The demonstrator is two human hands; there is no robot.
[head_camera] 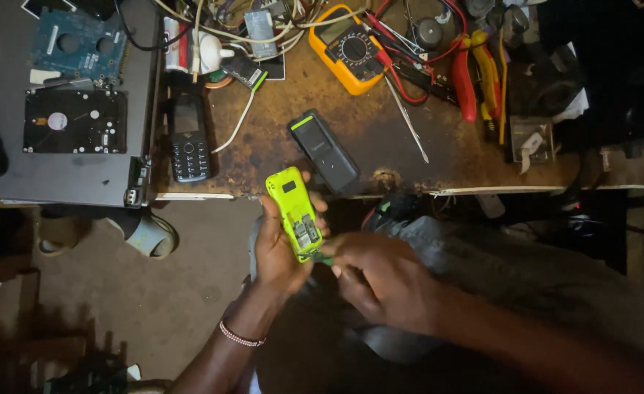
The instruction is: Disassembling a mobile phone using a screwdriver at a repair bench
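My left hand (278, 252) grips a bright yellow-green phone body (293, 208) with its back cover off, held upright over my lap in front of the workbench edge. My right hand (380, 281) is closed around a small tool with a green tip (323, 257) that touches the lower end of the phone. A black and green back cover or battery piece (324, 151) lies on the bench just above the phone. A beaded bracelet (240, 337) is on my left wrist.
The rusty brown workbench (439, 157) carries a black keypad phone (189, 138), a yellow multimeter (345, 47) with red leads, red and yellow pliers (475, 69), tweezers (408, 120) and tangled wires. Two hard drives (74, 120) lie on a grey surface at left.
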